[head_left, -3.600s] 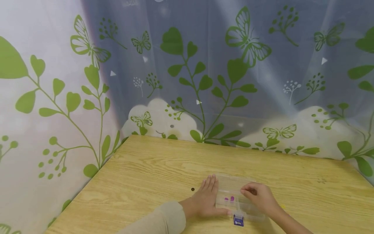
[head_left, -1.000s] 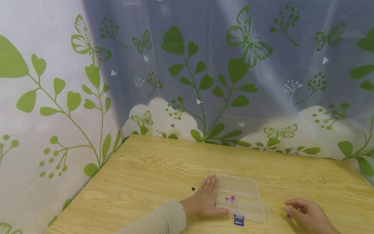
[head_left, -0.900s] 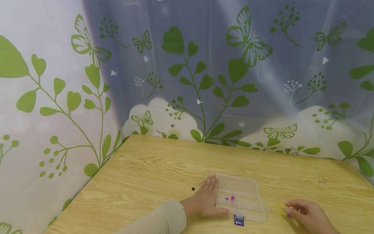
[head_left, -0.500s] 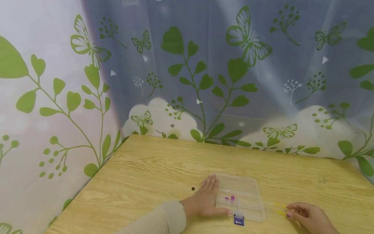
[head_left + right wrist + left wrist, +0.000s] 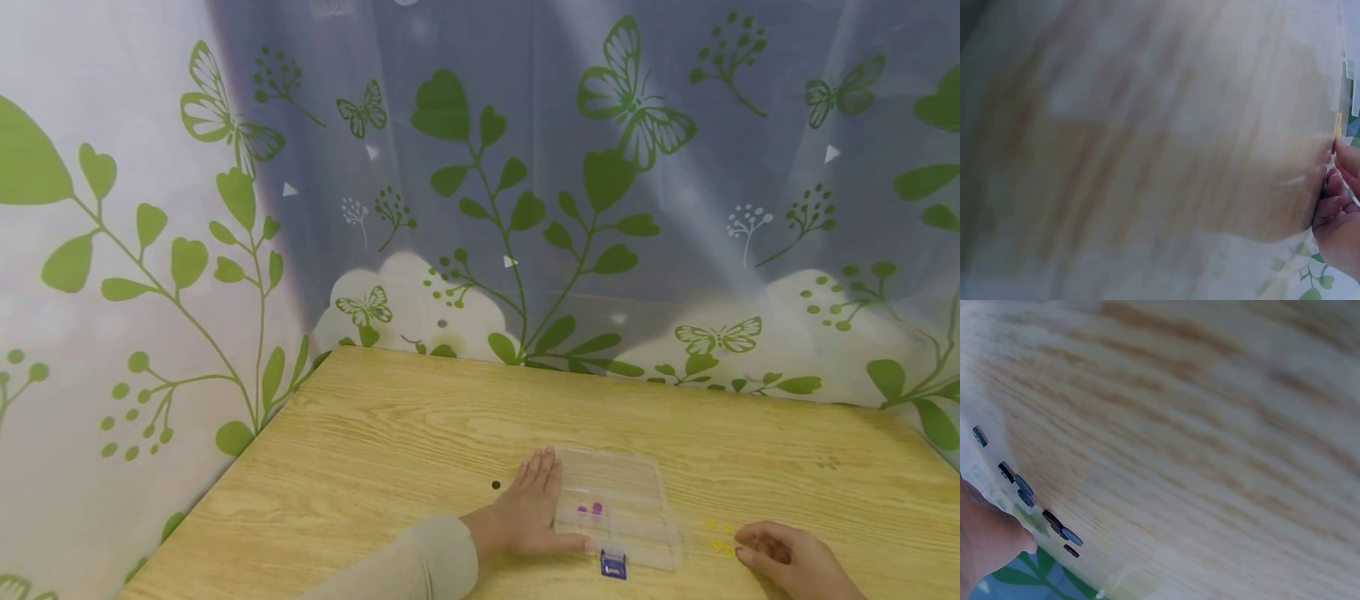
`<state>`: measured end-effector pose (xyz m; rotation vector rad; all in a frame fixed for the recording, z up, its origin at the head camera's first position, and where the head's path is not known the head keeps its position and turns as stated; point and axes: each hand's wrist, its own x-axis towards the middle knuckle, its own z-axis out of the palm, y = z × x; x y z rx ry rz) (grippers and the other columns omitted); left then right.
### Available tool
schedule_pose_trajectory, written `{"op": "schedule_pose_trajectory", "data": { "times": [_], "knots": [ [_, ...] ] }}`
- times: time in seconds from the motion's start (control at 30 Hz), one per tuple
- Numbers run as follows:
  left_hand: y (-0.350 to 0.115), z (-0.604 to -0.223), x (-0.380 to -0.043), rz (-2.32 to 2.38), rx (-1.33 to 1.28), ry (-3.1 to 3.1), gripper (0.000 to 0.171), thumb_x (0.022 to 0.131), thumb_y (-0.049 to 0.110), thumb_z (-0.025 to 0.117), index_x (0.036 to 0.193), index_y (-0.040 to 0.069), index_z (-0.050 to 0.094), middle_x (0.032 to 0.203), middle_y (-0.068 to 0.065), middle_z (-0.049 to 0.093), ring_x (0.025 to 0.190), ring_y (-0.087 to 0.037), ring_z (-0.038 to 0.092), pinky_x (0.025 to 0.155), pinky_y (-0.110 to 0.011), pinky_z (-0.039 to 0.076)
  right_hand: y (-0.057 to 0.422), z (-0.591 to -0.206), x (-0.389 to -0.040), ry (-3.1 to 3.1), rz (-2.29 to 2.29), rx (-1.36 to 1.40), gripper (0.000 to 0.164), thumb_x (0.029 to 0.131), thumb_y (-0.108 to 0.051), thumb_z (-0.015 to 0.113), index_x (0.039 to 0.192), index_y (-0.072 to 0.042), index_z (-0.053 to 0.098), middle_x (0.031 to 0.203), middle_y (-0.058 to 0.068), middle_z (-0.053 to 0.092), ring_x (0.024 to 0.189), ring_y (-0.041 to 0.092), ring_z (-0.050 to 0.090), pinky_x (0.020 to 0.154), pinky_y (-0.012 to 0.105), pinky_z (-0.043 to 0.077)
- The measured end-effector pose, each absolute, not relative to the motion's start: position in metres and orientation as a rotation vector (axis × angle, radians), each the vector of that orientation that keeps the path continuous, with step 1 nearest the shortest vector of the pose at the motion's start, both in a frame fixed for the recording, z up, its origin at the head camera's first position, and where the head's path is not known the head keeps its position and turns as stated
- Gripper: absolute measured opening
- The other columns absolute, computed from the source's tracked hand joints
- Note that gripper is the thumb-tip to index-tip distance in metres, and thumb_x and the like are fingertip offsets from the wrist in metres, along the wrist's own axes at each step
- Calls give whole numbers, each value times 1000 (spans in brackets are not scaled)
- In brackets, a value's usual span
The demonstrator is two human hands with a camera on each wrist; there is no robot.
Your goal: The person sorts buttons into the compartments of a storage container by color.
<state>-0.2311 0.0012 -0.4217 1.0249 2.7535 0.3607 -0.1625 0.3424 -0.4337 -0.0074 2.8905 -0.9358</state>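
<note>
My left hand (image 5: pixel 525 512) lies with straight fingers along the left side of a clear plastic compartment box (image 5: pixel 647 533). Its thumb reaches along the box's front edge, near the blue latch (image 5: pixel 613 565). The lid (image 5: pixel 611 471) is folded back, and two purple buttons (image 5: pixel 597 507) sit in a left compartment. To the right of the box, my right hand (image 5: pixel 795 554) has curled fingers at the table beside several yellow buttons (image 5: pixel 717 544). A purple button (image 5: pixel 1334 147) shows at its fingertips in the right wrist view; the fingers mostly cover it.
Several dark buttons (image 5: pixel 1024 485) show near the left hand in the left wrist view; one dark button (image 5: pixel 496 485) appears left of that hand in the head view. Faint clear pieces (image 5: pixel 828 461) lie farther right. A leaf-patterned curtain (image 5: pixel 480 208) borders the wood-grain table (image 5: pixel 405 417).
The right hand has moved from above the box to the yellow buttons at its right. The purple button there is now mostly covered by its fingertips. The left hand stays put.
</note>
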Motion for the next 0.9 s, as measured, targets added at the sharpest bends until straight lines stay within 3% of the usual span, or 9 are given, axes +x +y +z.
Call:
{"op": "schedule_pose_trajectory", "data": {
  "times": [0.2,0.53,0.9],
  "knots": [
    [1,-423,-232,369,1030,2753,107,81,74,40,148,-2,4,155,-21,-2,144,-33,0,118,-40,7,342,-436,-161,2906,-964,-66,30,90,-22,59,106,4,61,71,-6,47,57,0,36,52,20,34],
    [1,-427,-234,366,1042,2770,107,81,75,39,148,-1,5,155,-20,-1,144,-33,0,118,-40,8,341,-436,-162,2919,-930,-5,17,89,-19,61,98,-4,64,76,-6,52,62,-2,37,56,18,37],
    [1,-425,-232,388,1028,2751,107,80,76,38,148,0,4,155,-20,-3,144,-32,-1,118,-40,8,339,-433,-165,2874,-934,72,21,87,-23,63,95,-4,64,80,-3,57,63,-1,41,58,19,39]
  ]
}}
